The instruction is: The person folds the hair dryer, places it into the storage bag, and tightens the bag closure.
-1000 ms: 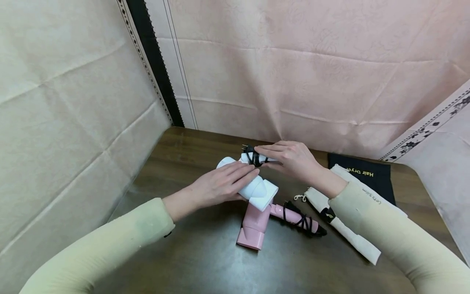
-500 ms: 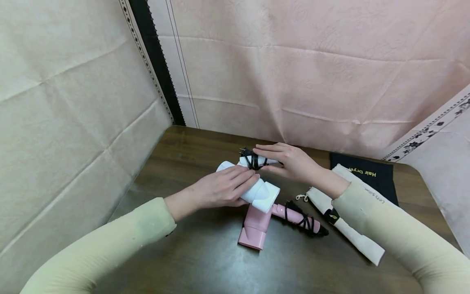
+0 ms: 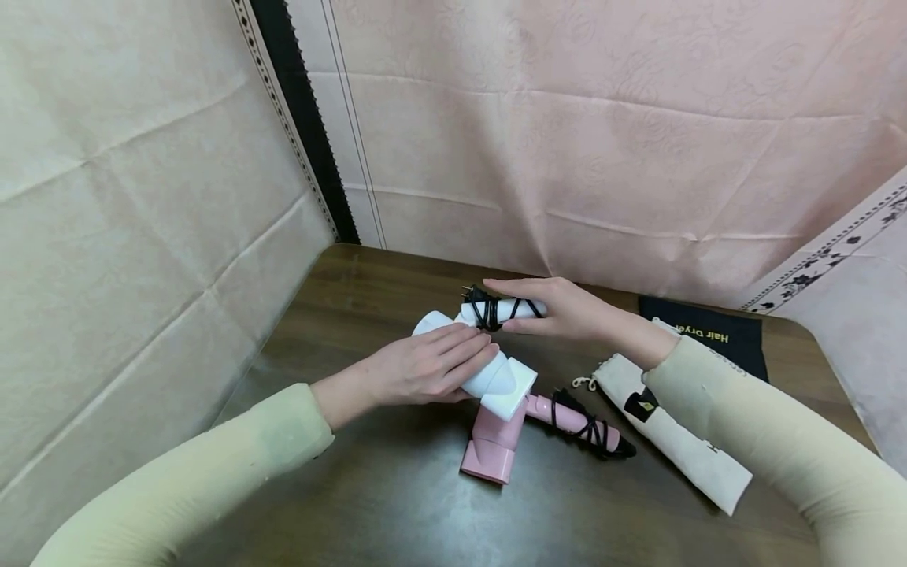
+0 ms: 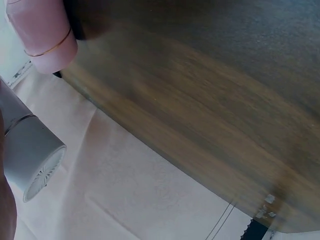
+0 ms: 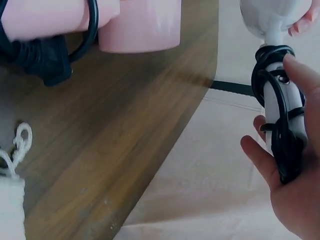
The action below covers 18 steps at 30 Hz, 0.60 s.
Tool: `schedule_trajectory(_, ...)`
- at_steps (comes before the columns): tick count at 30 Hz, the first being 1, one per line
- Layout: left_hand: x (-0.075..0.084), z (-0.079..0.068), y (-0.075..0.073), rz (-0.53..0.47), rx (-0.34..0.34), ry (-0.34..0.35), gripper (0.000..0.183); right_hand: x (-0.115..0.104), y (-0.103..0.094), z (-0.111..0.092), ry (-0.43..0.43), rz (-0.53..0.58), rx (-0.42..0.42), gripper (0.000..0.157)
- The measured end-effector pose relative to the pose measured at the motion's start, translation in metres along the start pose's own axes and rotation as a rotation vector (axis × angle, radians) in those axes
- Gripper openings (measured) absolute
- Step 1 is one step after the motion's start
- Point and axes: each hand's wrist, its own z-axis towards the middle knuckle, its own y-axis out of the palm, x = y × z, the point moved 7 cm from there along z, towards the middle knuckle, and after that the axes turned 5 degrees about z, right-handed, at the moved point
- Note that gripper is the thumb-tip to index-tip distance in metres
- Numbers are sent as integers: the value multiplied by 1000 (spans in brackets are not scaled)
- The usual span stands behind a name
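My left hand grips the barrel of a white hair dryer, fingers laid over its top. The dryer's round vented end shows in the left wrist view. Black cord is wound round its handle, and the plug stands at the handle's far end. My right hand is at that handle, its fingers and thumb nearly straight on opposite sides, most of the handle showing between them. A pink hair dryer with a cord-wrapped handle lies on the table, partly hidden by the white dryer.
Right of the dryers, a white drawstring pouch with a black label lies on the wooden table. Behind it is a black pouch lettered "Hair Dryer", partly covered. Pale cloth hangs round the table's back and sides.
My right hand has loosened and slid along the handle, baring more of the wound cord. The left hand keeps its grip, and the white dryer has shifted slightly.
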Motion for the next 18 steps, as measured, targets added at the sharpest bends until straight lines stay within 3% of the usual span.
schedule_trajectory(12, 0, -6, 6, 32, 0, 18, 70, -8, 4, -5, -127, -21, 55, 63)
schedule_trajectory(18, -1, -6, 6, 19, 3, 12, 71, -9, 8, -8, -151, -20, 87, 59)
